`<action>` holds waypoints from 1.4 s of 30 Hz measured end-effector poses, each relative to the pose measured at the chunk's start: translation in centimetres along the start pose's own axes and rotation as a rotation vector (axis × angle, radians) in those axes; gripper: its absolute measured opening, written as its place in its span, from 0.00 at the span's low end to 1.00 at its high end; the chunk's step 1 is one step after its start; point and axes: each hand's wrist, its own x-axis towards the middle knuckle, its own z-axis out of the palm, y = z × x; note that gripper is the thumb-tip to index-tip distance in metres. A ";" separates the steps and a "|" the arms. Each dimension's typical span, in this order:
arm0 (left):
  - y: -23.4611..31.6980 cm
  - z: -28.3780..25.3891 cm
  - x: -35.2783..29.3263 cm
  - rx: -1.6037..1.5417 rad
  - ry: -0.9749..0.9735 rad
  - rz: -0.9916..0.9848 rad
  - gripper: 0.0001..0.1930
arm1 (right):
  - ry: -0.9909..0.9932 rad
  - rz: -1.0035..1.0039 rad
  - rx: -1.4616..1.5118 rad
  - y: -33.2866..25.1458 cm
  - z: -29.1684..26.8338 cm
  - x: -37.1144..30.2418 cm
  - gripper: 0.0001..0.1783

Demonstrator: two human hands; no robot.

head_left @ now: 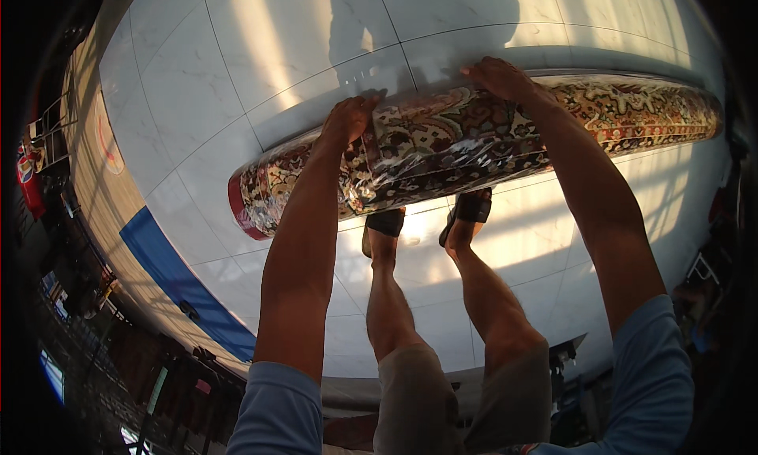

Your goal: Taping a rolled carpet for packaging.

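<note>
Head view: left hand (347,122) and right hand (501,80) touch carpet roll (450,143), shadowed grips unclear.

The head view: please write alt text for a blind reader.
A person's left hand and right hand lie over a plastic-wrapped, rolled floral carpet, with pale tiled floor around it. The person's dark sandals show at its near side.

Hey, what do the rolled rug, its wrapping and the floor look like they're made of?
Rolled rug: textile, judging by the dense carpet-style pattern; weave and fibre can't be told.
Wrapping: apparently thin, clear, glossy plastic film, from its wrinkles and glints.
Floor: smooth, shiny pale tiles, perhaps ceramic or stone, given the joint lines, faint veining and reflections.
</note>
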 end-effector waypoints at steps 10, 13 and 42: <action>-1.3 1.9 1.3 0.072 -0.176 0.001 0.37 | -0.337 0.186 0.123 -2.1 -1.8 -0.4 0.54; 0.3 1.6 -1.4 0.209 -0.149 -0.063 0.34 | -0.279 0.191 0.087 -3.4 -2.5 -2.1 0.48; 0.9 6.0 -14.5 0.121 0.244 -0.154 0.30 | -0.507 -0.176 -0.359 -6.1 1.4 3.4 0.17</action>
